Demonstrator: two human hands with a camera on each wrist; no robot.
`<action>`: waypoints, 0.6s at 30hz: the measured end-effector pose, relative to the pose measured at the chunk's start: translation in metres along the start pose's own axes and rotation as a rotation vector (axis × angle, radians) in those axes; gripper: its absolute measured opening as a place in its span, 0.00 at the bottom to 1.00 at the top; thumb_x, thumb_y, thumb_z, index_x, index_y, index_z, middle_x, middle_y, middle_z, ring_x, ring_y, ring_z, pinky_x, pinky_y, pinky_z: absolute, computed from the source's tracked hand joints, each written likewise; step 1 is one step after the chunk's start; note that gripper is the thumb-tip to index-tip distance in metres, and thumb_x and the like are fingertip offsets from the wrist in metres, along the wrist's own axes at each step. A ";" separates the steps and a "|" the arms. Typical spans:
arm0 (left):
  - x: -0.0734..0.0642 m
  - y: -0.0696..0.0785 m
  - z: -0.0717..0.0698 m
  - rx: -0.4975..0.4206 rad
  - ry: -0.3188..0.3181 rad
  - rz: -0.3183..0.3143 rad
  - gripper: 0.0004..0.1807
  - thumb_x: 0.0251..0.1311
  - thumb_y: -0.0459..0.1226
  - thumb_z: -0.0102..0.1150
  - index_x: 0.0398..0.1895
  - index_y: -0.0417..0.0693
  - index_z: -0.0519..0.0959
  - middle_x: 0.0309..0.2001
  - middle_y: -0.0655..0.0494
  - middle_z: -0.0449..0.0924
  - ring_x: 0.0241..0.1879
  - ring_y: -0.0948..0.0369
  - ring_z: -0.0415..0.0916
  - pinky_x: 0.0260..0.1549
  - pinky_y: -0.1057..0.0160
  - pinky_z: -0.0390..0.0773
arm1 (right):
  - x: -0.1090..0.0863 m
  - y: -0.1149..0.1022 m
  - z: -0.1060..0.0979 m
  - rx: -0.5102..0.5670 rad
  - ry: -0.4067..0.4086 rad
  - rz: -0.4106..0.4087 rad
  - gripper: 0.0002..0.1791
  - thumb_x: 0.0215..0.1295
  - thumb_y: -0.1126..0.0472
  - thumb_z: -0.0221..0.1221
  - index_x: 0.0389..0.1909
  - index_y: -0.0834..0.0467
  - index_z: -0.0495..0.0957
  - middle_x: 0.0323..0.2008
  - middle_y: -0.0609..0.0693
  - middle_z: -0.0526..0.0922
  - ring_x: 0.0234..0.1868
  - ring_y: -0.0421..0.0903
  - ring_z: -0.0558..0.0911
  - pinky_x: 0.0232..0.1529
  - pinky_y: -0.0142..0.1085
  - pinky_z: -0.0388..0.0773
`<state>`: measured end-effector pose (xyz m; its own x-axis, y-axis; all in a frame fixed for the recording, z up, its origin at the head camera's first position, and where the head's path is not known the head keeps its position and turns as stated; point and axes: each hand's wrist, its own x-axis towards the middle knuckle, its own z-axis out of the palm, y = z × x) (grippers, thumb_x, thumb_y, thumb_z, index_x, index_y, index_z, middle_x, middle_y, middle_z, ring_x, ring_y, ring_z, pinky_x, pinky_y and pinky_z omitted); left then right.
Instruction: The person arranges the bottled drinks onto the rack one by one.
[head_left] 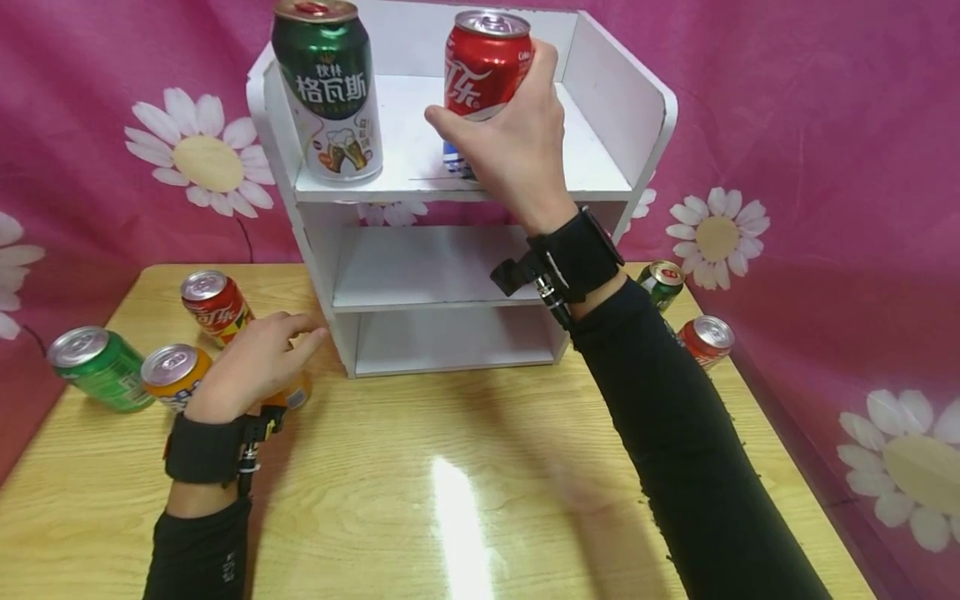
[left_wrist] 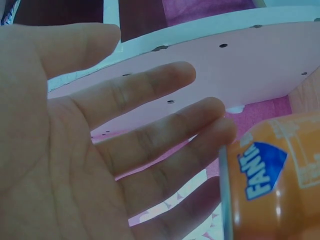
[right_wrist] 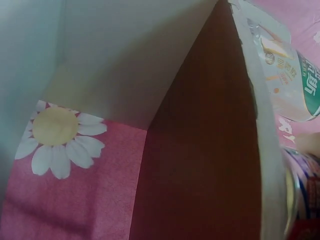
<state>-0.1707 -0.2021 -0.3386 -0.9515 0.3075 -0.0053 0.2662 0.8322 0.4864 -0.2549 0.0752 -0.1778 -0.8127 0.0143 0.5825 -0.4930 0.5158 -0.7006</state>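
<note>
My right hand (head_left: 528, 146) grips a red cola can (head_left: 483, 71) at the top shelf, thumb on the near side and fingers behind it, mostly hidden. Whether the can's base rests on the board I cannot tell; part of it also shows in the right wrist view. A green and white kvass can (head_left: 330, 100) stands upright at the left of that shelf. My left hand (head_left: 258, 362) hovers over the cans on the left, fingers loosely extended and holding nothing. Near its fingertips in the left wrist view is an orange Fanta can (left_wrist: 280, 175); contact is unclear.
The white shelf unit (head_left: 457, 312) stands at the back of the wooden table (head_left: 375, 483). On the left are a green can (head_left: 105, 371), an orange can (head_left: 172, 375) and a red can (head_left: 217, 308). Beyond my right arm stand a green can (head_left: 662, 283) and a red can (head_left: 707, 340).
</note>
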 end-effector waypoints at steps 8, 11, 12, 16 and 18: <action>-0.001 0.002 0.000 -0.003 0.007 0.013 0.29 0.71 0.50 0.42 0.57 0.33 0.73 0.51 0.35 0.76 0.48 0.43 0.73 0.47 0.41 0.71 | 0.003 0.000 0.009 -0.002 0.014 -0.001 0.48 0.47 0.47 0.70 0.64 0.57 0.53 0.60 0.50 0.69 0.59 0.37 0.69 0.58 0.26 0.64; -0.001 0.001 0.000 -0.001 0.006 0.013 0.29 0.71 0.50 0.42 0.57 0.33 0.73 0.50 0.35 0.76 0.47 0.43 0.73 0.47 0.41 0.72 | 0.003 0.001 0.012 -0.003 0.016 -0.005 0.49 0.47 0.47 0.70 0.65 0.57 0.52 0.59 0.50 0.68 0.60 0.37 0.69 0.58 0.26 0.64; -0.001 0.001 0.000 0.000 0.007 0.013 0.29 0.71 0.50 0.42 0.57 0.33 0.73 0.50 0.35 0.76 0.47 0.43 0.73 0.47 0.41 0.72 | 0.002 0.001 0.012 -0.005 0.015 -0.006 0.49 0.48 0.47 0.70 0.65 0.57 0.52 0.60 0.50 0.68 0.60 0.37 0.69 0.59 0.26 0.63; -0.001 0.001 0.001 0.002 0.008 0.012 0.28 0.71 0.50 0.42 0.57 0.33 0.73 0.50 0.35 0.76 0.47 0.43 0.74 0.46 0.41 0.72 | 0.001 0.002 0.014 -0.009 0.001 -0.009 0.51 0.47 0.47 0.71 0.66 0.57 0.50 0.60 0.50 0.67 0.61 0.37 0.68 0.60 0.26 0.62; 0.000 0.001 0.001 0.003 0.005 0.011 0.29 0.71 0.50 0.42 0.57 0.33 0.73 0.51 0.34 0.75 0.48 0.43 0.73 0.47 0.41 0.72 | 0.001 0.003 0.013 -0.005 -0.010 -0.002 0.52 0.47 0.47 0.71 0.67 0.56 0.49 0.60 0.50 0.67 0.61 0.37 0.68 0.60 0.26 0.61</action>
<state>-0.1701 -0.2006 -0.3386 -0.9494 0.3142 0.0042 0.2770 0.8304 0.4834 -0.2612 0.0656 -0.1848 -0.8146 0.0047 0.5800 -0.4934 0.5201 -0.6972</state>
